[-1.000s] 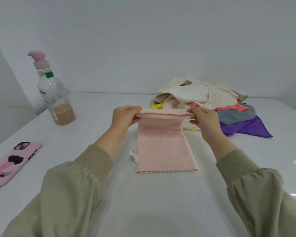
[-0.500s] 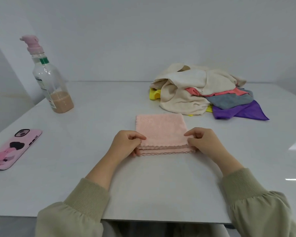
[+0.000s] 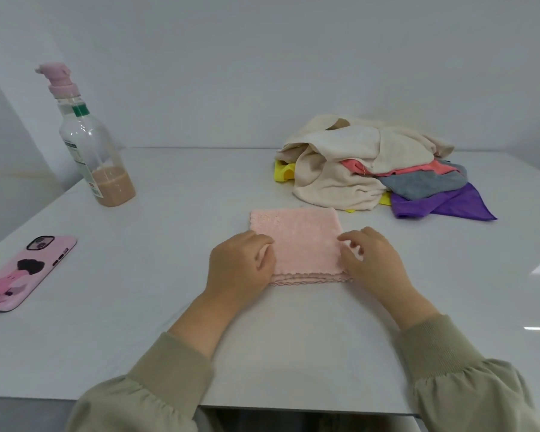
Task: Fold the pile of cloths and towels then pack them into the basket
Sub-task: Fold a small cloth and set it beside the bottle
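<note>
A pink cloth point(image 3: 300, 238), folded into a small square, lies flat on the white table point(image 3: 175, 244) in front of me, its scalloped edges stacked toward me. My left hand point(image 3: 239, 265) rests on the cloth's left edge with its fingers loosely curled. My right hand point(image 3: 371, 260) rests on the right edge, fingers relaxed and slightly spread. Behind the cloth to the right is the unfolded pile point(image 3: 356, 169): cream towels on top, with coral, grey, purple and yellow cloths under them. No basket is in view.
A clear pump bottle point(image 3: 91, 151) with brown liquid in its bottom stands at the back left. A phone in a pink case point(image 3: 25, 272) lies near the left edge. The table's front edge runs just under my sleeves.
Both hands brought the cloth's far edge toward me, folding it in half. They have since let go of the near corners and now rest on the cloth's sides.
</note>
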The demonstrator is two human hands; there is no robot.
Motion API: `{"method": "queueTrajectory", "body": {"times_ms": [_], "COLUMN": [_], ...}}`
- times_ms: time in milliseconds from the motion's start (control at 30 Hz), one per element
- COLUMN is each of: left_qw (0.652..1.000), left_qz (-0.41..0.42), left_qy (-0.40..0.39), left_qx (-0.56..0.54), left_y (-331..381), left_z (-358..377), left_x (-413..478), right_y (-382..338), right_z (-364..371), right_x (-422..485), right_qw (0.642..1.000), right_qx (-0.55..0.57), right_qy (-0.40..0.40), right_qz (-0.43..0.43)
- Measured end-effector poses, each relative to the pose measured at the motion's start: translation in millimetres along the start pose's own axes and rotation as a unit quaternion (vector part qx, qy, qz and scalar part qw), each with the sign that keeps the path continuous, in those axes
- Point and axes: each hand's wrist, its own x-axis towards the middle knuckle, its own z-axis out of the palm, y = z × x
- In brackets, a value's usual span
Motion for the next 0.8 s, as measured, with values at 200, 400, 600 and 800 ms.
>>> {"method": "queueTrajectory", "body": {"times_ms": [200,400,600,800], "left_qw": [0.964,0.976,0.901,0.895], "left_qz": [0.051,-0.035,-0.057,-0.083], "left_qy": [-0.239,-0.209,-0.383,-0.4], "left_qx": [0.109,0.047,0.196,0.182], "left_y": [18,19,8,-5], "left_z": [14,14,57,57], "left_x": [5,33,41,35], "right_y": [1,-27,-28,-14], "right_z": [16,6,41,34], "right_x": [2,18,31,35], "right_qw": [0.985,0.983,0.958,0.947], "right_qx": [-0.13,-0.091,-0.204,-0.225], "right_qy": [0.028,0.118,-0.2,-0.23], "right_qz": [-0.108,-0.111,-0.028,0.0]}}
